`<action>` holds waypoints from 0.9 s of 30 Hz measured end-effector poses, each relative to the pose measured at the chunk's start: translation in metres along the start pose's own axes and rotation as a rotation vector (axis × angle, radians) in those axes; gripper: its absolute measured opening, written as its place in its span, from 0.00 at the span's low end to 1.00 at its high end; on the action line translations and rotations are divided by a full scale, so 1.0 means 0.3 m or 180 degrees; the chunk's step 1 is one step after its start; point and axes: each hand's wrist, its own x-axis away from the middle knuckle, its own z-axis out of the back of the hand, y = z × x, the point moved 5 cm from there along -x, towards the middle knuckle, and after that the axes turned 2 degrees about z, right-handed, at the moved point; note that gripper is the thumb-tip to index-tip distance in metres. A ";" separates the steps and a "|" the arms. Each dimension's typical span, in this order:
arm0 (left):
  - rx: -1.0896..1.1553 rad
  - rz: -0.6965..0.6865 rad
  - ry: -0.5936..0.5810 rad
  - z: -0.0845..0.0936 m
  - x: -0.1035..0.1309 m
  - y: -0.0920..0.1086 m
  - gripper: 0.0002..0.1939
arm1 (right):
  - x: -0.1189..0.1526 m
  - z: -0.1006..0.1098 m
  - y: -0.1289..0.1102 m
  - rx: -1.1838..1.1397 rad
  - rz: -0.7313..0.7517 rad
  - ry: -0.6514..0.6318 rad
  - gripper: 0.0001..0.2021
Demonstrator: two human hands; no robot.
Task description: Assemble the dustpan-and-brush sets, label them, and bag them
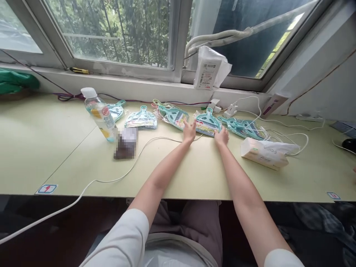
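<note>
Several teal dustpan-and-brush sets in clear wrap lie in a row along the back of the table. My left hand [189, 131] is at the left edge of one wrapped dustpan set [208, 122], its fingers apart, close to the neighbouring wrapped set [174, 115]. At the same set's lower right corner, my right hand [221, 137] grips the wrap between thumb and fingers. Another wrapped set [141, 119] lies farther left, and one more [114, 110] is partly hidden behind a bottle. To the right of my right hand is a further wrapped set [244, 128].
A bottle [100, 115] and a blurred dark object [126, 144] stand left on the table [83, 163]. A tissue pack [264, 152] lies right, among white cables [292, 135]. One white cable [129, 168] crosses the table. A yellow cutter [79, 70] rests on the sill.
</note>
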 end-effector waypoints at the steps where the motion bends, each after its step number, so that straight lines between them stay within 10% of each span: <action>1: -0.0063 0.0013 0.0041 0.001 0.005 0.002 0.38 | -0.012 -0.016 -0.012 -0.0002 -0.0024 0.0034 0.27; 11: -0.1046 -0.0329 0.0539 0.040 0.056 0.072 0.33 | -0.149 -0.217 -0.147 -0.0054 0.0264 -0.0105 0.24; 20: -0.2193 -0.0381 -0.0396 -0.062 0.089 0.057 0.14 | -0.310 -0.238 -0.165 0.0082 0.0187 -0.0391 0.19; 27: -0.1543 -0.1617 -0.2006 -0.253 0.259 0.125 0.11 | -0.299 -0.223 -0.145 0.0039 0.0391 -0.0603 0.19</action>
